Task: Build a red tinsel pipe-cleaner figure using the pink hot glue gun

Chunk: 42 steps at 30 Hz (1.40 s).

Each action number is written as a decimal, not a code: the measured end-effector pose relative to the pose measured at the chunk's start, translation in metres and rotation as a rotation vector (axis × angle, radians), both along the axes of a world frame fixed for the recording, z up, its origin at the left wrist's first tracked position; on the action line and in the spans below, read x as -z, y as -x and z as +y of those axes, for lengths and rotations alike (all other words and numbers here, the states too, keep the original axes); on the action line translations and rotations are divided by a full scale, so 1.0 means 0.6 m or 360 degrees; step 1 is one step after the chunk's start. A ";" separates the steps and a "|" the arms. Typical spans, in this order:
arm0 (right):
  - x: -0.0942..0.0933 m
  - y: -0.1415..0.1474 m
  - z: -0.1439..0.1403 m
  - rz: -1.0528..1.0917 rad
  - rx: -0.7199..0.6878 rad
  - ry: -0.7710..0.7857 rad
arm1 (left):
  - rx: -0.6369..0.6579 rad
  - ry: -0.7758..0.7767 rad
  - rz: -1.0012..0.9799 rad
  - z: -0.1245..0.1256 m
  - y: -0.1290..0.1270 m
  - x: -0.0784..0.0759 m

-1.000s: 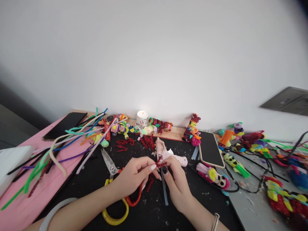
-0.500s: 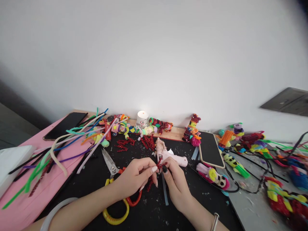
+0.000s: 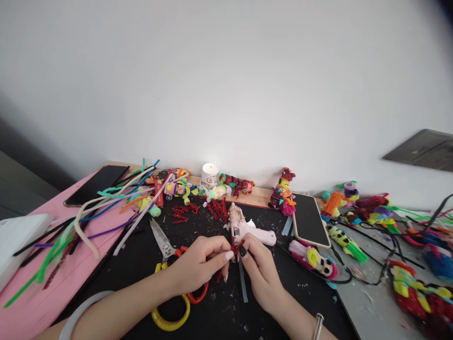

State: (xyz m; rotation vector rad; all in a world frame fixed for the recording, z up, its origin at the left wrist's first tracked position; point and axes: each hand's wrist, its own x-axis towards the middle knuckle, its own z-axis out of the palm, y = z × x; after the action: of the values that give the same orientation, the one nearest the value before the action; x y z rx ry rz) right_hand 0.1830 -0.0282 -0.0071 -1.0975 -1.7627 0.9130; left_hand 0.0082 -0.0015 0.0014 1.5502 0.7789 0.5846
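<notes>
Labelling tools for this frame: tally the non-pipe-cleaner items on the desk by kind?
Pink hot-glue gun: 1
Scissors with yellow and red handles: 1
Dark slab phones: 2
Lit white candle cup: 1
Translucent glue stick: 1
Total: 6

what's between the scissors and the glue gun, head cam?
Both hands, left hand and right hand, pinching a red glitter pipe cleaner, between scissors and glue gun.
</notes>
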 end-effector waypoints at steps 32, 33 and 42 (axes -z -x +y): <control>0.000 0.000 -0.006 -0.0162 -0.0099 0.0040 | 0.0037 -0.0434 0.0198 -0.004 0.002 -0.001; 0.000 0.000 -0.006 -0.0163 -0.0101 0.0040 | 0.0043 -0.0428 0.0201 -0.004 0.002 0.000; -0.001 0.000 -0.007 -0.0195 -0.0113 0.0046 | 0.0059 -0.0445 0.0227 -0.004 0.002 -0.001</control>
State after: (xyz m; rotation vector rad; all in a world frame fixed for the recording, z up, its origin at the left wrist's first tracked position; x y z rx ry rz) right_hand 0.1833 -0.0323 -0.0064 -1.1366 -1.9044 0.9340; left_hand 0.0071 -0.0037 0.0018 1.8760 0.7990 0.5783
